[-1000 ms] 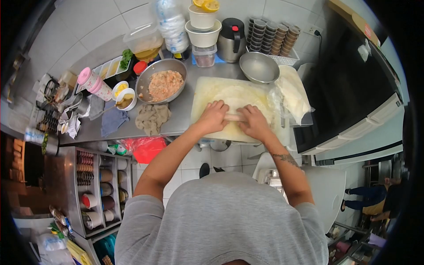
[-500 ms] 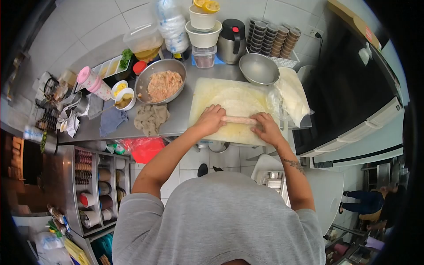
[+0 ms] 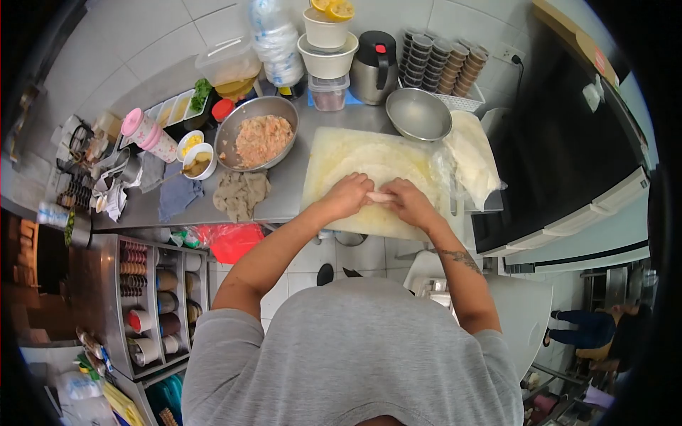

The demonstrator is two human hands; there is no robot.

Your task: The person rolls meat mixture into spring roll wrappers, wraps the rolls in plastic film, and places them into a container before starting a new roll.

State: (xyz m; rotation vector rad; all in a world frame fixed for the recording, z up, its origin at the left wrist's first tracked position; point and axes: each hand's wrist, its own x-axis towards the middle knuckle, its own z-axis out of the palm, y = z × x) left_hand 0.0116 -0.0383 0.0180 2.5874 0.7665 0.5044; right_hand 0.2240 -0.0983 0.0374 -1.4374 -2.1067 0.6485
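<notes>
Both hands are closed on a thin, pale filled roll near the front part of a cutting board. My left hand has its fingers curled over the roll's left end. With fingers bent, my right hand grips the other end, and only a short middle stretch shows between them. Behind the hands, thin round wrappers lie flat on the board. Left of the board, a steel bowl holds a pinkish minced filling. A plastic bag of pale wrapper sheets lies at the board's right edge.
An empty steel bowl stands behind the board, near a thermos jug. Small white bowls, a beige cloth and a blue cloth are at left. A black refrigerator borders the right side.
My hands have moved closer together along the roll, the right one shifting left. Less of the roll shows between them now.
</notes>
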